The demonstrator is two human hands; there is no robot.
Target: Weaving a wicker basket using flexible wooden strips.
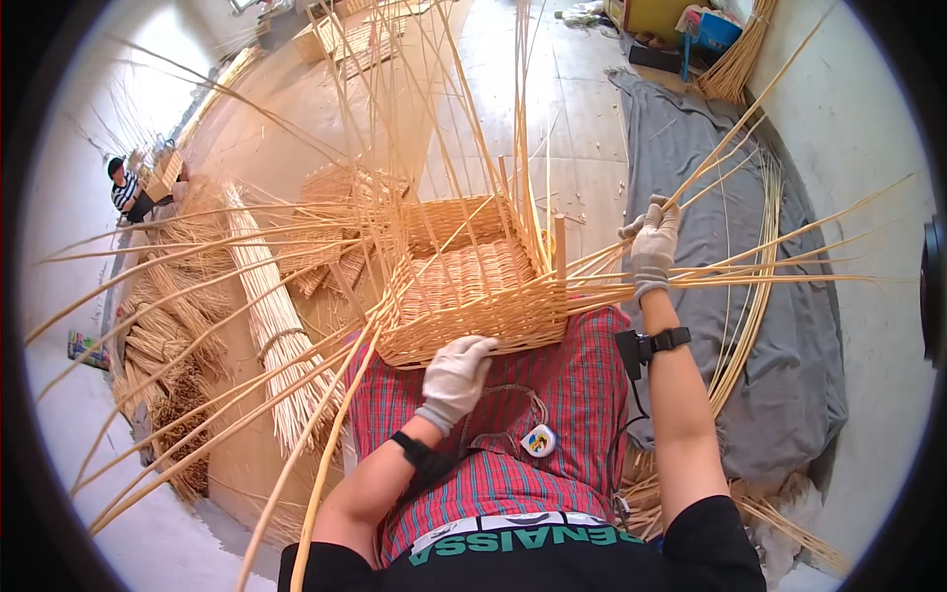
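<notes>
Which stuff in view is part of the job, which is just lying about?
In the job:
- woven basket, with rods sticking out
- rods gripped by the gloved right hand
- gloved left hand, at the basket's near side

Apparently just lying about:
- tied pale bundle
- tape measure
- gray cloth
- blue container

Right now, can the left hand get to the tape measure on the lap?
Probably yes. The gloved left hand is by the wicker basket's near wall, and the tape measure lies close by on the plaid cloth; nothing bulky shows between them.
</notes>
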